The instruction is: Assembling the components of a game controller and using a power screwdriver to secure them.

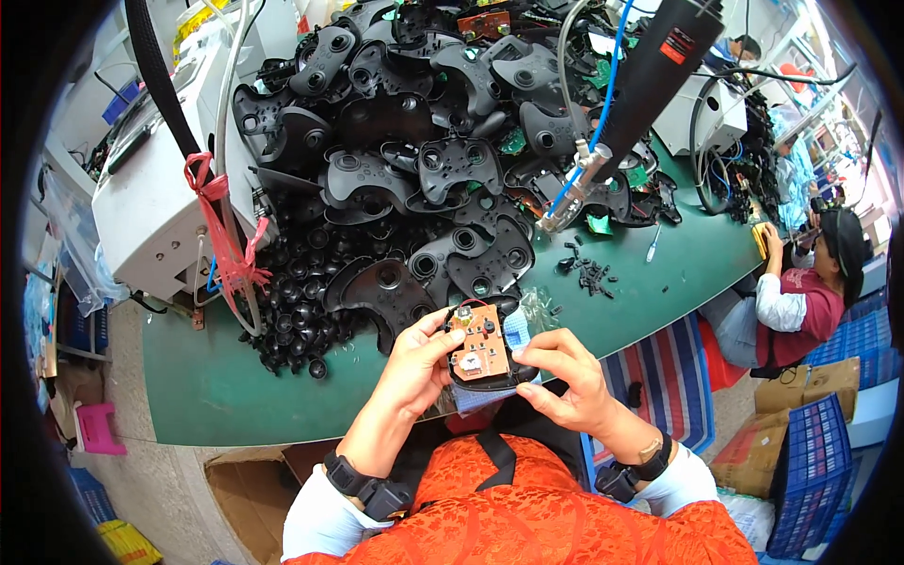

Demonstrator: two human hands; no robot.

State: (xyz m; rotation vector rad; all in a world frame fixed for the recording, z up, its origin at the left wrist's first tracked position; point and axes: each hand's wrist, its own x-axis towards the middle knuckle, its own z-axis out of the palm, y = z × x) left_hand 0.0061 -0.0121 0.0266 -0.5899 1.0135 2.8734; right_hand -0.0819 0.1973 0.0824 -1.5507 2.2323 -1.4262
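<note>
In my left hand [414, 363] is a black game controller half, its orange-brown circuit board [480, 348] facing up; my thumb lies on the board's left edge. The board bears a white part and small black parts. My right hand [570, 377] has its thumb and index finger around the right end of the black controller half [499, 382]. Its other fingers are curled. A light blue textured cloth [516, 330] shows beside and beneath the controller half, at the front edge of the green table [226, 395].
Black controller shells [377, 179] are heaped behind my hands, with small round black caps [297, 301] at left. Small black pieces [591, 273] lie at right. A black powered driver [659, 75] hangs above. A white machine [174, 188] stands left. Another person [800, 301] sits at right.
</note>
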